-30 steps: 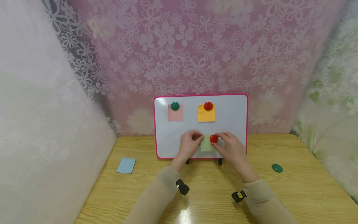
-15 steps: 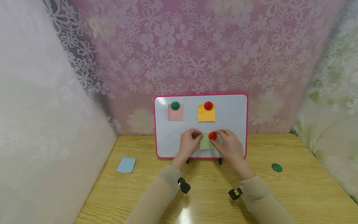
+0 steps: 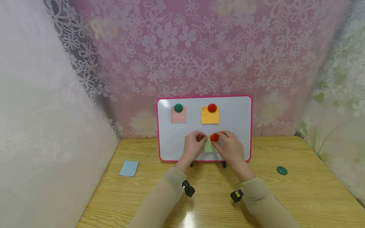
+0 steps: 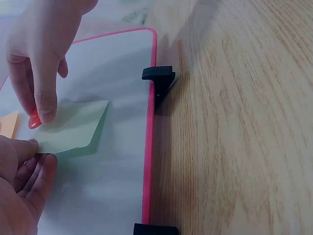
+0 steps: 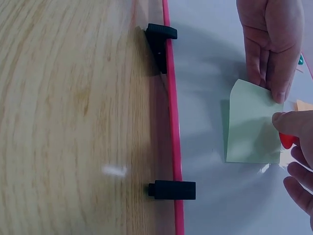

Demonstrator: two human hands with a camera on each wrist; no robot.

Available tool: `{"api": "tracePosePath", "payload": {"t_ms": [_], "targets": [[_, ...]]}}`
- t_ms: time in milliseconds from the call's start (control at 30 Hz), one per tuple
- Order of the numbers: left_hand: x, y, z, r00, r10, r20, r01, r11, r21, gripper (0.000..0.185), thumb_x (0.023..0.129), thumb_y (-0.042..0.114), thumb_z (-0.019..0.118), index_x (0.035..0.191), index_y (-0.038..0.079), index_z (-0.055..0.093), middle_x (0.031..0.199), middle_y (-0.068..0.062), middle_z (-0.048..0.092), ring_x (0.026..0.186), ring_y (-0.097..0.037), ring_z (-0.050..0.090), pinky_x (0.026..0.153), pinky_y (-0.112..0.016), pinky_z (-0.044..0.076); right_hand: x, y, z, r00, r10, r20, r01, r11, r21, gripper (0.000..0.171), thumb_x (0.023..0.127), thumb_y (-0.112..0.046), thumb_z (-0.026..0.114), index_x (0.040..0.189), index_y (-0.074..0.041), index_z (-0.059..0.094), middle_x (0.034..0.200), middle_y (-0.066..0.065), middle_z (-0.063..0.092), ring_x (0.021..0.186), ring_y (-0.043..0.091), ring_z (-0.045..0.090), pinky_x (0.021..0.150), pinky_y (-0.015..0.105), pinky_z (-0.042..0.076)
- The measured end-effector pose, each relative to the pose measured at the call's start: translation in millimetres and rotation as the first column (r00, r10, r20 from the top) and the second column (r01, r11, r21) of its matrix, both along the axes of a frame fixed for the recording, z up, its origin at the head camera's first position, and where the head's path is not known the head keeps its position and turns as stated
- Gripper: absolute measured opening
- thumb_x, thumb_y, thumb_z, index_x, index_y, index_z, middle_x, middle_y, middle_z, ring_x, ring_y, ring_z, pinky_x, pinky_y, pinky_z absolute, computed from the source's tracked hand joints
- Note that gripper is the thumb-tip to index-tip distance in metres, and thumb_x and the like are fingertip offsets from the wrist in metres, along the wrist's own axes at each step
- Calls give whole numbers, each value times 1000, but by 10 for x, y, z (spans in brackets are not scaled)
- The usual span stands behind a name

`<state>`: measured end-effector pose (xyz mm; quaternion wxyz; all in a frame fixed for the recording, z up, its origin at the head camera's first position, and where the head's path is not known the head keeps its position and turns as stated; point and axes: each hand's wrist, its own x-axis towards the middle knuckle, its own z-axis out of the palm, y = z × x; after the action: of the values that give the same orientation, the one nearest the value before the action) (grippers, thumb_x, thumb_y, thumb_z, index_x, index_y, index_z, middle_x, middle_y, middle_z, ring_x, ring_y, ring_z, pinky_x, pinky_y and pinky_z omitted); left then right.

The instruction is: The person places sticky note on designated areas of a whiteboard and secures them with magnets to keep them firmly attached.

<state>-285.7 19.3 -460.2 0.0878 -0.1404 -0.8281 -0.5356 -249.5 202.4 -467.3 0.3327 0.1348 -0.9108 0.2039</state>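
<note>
Low on the pink-framed whiteboard [image 3: 236, 126], a pale green sticky note [image 3: 210, 147], pinched at its upper left corner by the left hand [image 3: 193, 148]. Over its top edge, a round red magnet [image 3: 214, 137], gripped by the curled fingertips of the right hand [image 3: 231, 148]. Higher on the board, a pink note [image 3: 178, 116] under a green magnet [image 3: 178, 108] and an orange note [image 3: 210, 116] under another red magnet [image 3: 212, 108]. On the wooden table [image 3: 308, 196], a light blue paper note [image 3: 129, 168] far left, a loose dark green magnet [image 3: 282, 170] far right, both well apart from the hands.
</note>
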Motion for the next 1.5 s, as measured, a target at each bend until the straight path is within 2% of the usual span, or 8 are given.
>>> {"api": "tracePosePath", "payload": {"t_ms": [567,1500], "targets": [[18,-9,-17,1000,14,3,-14,1000,4,5,100,13,78,98,9,79,86,4,73,74,-7,61,66,-21,54,-26,-49,-25,1000,-11,-14,11,999,38,45,85,-21,94,122,-2,78,118,16,71,109,36,67,84,51,62],[-10,36,-43,997,57,-48,-58,998,-21,5,98,12,80,95,8,80,84,4,73,72,-5,62,66,-21,54,-78,-97,-85,998,-12,-63,14,999,37,42,85,-18,94,119,-1,78,117,16,71,107,38,65,83,51,62]]}}
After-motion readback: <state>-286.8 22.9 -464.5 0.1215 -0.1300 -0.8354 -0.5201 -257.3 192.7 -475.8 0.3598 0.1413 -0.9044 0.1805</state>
